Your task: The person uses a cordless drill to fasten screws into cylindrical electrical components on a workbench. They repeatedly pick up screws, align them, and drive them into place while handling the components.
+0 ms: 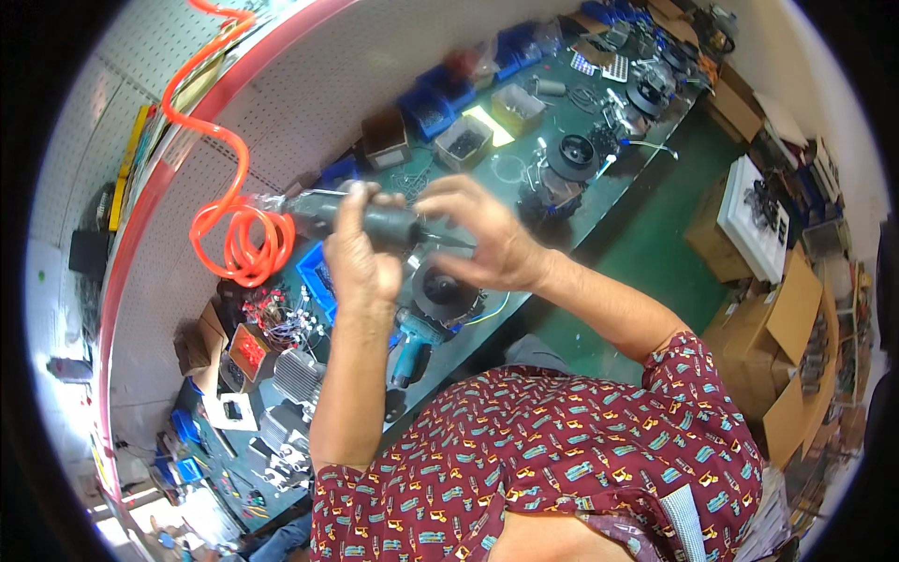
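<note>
My left hand [361, 258] is wrapped around a dark cylindrical air screwdriver [389, 227], held sideways above the bench. An orange coiled air hose [245, 245] joins its left end. At the other end a thin bit [449, 241] points toward my right hand [492, 232]. The right fingers are curved and apart around the bit, slightly blurred; I see no firm grip on it. Beneath the hands sits a motor unit with a round black wheel [448, 292], partly hidden by them. A teal cordless driver [410, 354] lies close below it.
The green workbench [506, 178] carries a second black-wheeled unit [573, 157], blue bins [431, 114] and a parts tray [464, 140]. Wire bundles [281, 314] and finned metal housings [298, 377] lie at the left. Cardboard boxes [749, 323] stand on the floor at right.
</note>
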Available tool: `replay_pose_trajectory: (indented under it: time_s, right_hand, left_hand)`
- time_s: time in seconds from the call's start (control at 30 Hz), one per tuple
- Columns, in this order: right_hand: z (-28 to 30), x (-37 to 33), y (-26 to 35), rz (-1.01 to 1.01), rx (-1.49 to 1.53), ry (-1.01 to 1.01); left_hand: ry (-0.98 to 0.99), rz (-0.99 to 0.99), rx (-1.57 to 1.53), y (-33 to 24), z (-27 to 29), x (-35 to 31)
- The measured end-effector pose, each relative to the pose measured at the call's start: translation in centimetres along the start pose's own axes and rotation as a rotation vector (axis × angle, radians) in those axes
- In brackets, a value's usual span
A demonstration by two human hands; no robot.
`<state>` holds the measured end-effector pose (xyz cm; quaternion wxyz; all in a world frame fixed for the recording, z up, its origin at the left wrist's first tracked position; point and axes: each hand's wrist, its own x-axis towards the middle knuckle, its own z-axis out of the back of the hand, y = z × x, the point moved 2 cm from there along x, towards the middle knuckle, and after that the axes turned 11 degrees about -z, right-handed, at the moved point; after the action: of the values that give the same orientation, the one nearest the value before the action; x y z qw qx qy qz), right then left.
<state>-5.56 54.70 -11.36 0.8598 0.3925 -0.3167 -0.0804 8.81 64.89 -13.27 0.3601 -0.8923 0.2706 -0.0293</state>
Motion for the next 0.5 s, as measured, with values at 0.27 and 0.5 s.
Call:
replay_pose_trajectory:
  time_s: [0.27, 0.5]
  right_hand:
    - [-1.9, -11.6, -14.8, -0.698, 0.131, -0.002]
    - [-7.9, -15.8, -16.5, -0.764, 0.211, 0.335]
  left_hand:
    - [0.061, -0.406, 0.136, 0.2, 2.2, 1.7]
    - [0.019, -0.602, 0.427, 1.7, 3.9, 1.2]
